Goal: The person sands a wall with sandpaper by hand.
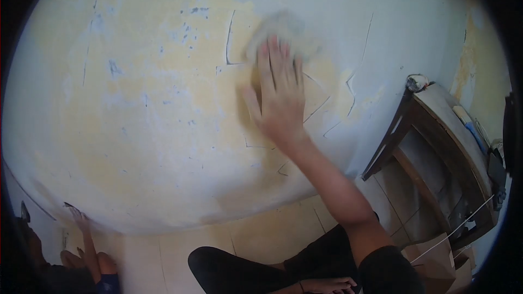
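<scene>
My right hand (280, 90) is stretched over a pale, blurred cloth (283, 30), its fingers pressing the cloth against the wall (180, 103). The fingers point upward, with the thumb out to the left. Under and around the hand, the wall has yellowish and whitish patches, thin cracks and small bluish chips. Low in the view, my left hand (329, 285) rests by my dark-clothed legs, fingers extended and nothing visible in them.
At the lower left sits another person (54, 275), one hand raised to the wall's lower part. A dark wooden shelf unit (441, 130) stands on the right, with a brush (469, 125) and cables on it. Below it is a cardboard box (436, 261). Pale tiles (190, 256) cover the floor.
</scene>
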The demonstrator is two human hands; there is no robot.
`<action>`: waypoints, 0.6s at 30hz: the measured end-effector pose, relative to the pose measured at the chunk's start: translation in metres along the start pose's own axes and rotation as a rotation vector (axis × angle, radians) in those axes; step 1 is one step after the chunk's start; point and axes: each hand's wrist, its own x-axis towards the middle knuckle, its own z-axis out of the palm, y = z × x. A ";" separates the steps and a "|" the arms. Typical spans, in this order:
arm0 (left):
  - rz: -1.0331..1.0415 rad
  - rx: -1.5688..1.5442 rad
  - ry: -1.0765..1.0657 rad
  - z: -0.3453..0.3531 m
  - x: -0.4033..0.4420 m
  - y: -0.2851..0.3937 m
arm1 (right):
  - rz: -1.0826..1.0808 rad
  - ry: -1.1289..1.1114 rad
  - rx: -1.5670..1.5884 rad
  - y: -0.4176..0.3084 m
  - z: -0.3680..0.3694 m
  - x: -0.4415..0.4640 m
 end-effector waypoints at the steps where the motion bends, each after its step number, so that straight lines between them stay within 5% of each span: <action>1: 0.016 -0.012 -0.002 0.002 0.001 -0.003 | 0.011 -0.069 -0.014 -0.002 0.000 -0.032; 5: 0.063 -0.023 -0.018 0.005 0.000 -0.004 | 0.008 -0.158 -0.032 -0.001 -0.009 -0.039; 11: 0.053 -0.014 -0.012 0.005 -0.003 0.005 | -0.044 0.164 -0.033 0.008 -0.008 0.093; 18: 0.079 0.049 0.000 0.017 -0.012 0.012 | 0.014 -0.053 -0.069 0.000 -0.012 -0.004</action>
